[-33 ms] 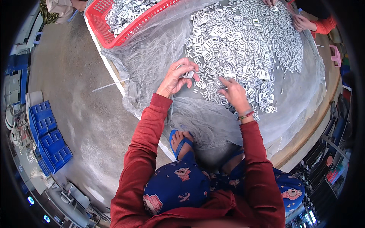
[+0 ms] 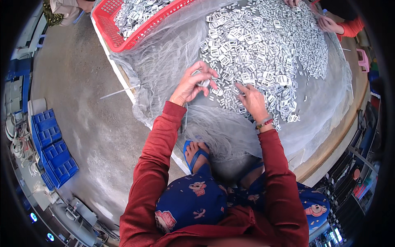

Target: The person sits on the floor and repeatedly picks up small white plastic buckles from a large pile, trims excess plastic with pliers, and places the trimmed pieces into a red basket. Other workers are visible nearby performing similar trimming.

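Observation:
Curled over a silver-grey buckle (image 2: 203, 83), my left hand (image 2: 192, 84) hovers above the near left edge of the pile. Its index finger and thumb are partly spread. My right hand (image 2: 253, 101) reaches into the pile from the right, fingers apart, with its fingertips at a buckle (image 2: 236, 90). Another loose buckle (image 2: 217, 91) lies between the two hands. Around them spreads a heap of metal buckles (image 2: 247, 78) mixed with many small grey cylindrical pieces (image 2: 314, 61).
A red plastic basket (image 2: 108, 24) with more buckles stands at the far left. Crumpled translucent netting (image 2: 168, 53) covers much of the table. Another person's hand (image 2: 327, 24) works at the far right of the heap. Blue compartment trays (image 2: 59, 160) are on the left.
My right hand has shifted slightly left over the pile. The fingers of my left hand have moved a little, with the buckle still in them.

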The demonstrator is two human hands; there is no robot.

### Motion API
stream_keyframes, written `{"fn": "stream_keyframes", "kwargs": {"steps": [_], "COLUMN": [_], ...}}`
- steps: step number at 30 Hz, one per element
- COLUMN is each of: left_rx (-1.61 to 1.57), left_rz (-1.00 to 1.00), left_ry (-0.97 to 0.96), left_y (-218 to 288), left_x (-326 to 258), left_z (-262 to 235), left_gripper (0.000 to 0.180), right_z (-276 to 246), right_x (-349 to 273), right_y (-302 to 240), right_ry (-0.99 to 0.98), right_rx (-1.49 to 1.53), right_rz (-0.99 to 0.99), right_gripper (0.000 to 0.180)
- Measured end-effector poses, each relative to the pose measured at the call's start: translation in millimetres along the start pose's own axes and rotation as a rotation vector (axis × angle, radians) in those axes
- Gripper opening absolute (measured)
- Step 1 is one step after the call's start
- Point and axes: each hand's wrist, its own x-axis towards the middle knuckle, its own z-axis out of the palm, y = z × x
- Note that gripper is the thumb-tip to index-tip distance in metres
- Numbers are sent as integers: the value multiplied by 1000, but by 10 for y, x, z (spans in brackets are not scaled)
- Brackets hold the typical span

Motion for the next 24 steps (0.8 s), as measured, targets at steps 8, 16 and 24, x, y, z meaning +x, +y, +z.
{"fn": "stream_keyframes", "kwargs": {"steps": [8, 16, 24], "left_rx": [1699, 204, -92], "left_rz": [362, 94, 101], "left_ry": [-90, -51, -69], "left_y": [-367, 76, 353], "left_x": [27, 181, 147], "left_z": [53, -3, -27], "left_gripper": [24, 23, 35], "right_z": [-325, -411, -309], "right_x": [118, 76, -123], "right_y": [131, -19, 188], "right_ry": [-6, 11, 169], "right_rx": [1533, 1741, 2350], "right_rz": [507, 378, 130], "right_gripper": [21, 28, 19]}}
